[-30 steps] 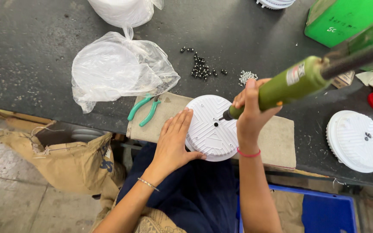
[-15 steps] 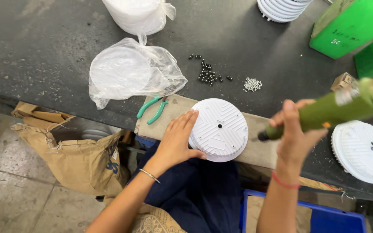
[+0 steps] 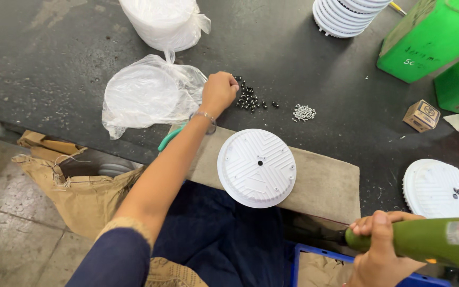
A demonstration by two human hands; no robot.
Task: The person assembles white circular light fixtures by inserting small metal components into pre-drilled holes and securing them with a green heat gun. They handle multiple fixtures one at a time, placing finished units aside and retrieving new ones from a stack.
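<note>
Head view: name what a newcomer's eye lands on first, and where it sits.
The round white ribbed disc lies centre on a beige pad at the dark table's near edge. Beyond it, the left hand reaches a scatter of small black screws. Bottom right, the right hand grips a green power screwdriver.

Your left hand left the round white ribbed plastic disc, now closed over the small black screws | your right hand lowered the green cylindrical power screwdriver off the disc.
</note>
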